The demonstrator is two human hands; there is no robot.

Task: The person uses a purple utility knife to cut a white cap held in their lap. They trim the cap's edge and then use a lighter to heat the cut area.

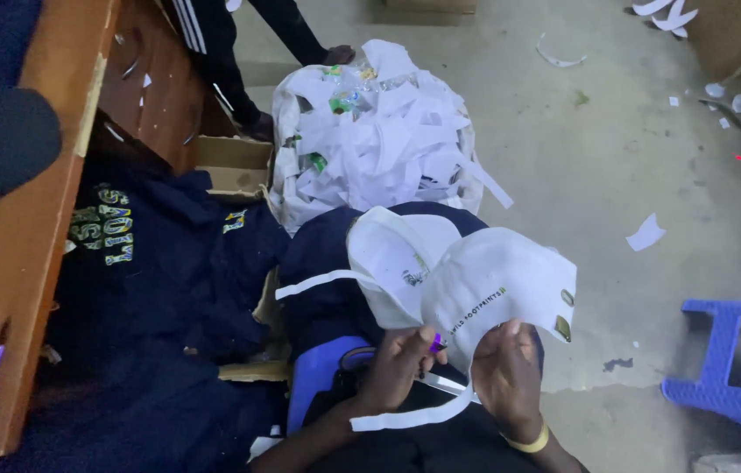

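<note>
White fabric fills both hands — a cap panel (497,285) held over the lap, its long strip (405,419) curling below the wrists. The left hand (398,366) is closed on a small purple tool (436,342) at the panel's lower edge; the right hand (508,375) pinches the panel beside it. A second white cap (392,254) lies just behind, and a sack of white scraps (370,131) stands on the floor beyond.

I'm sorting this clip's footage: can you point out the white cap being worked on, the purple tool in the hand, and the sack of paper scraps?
white cap (497,280), head view, on its crown panel.
purple tool (435,342), head view, on its handle end.
sack of paper scraps (370,131), head view, on the heaped strips.
</note>
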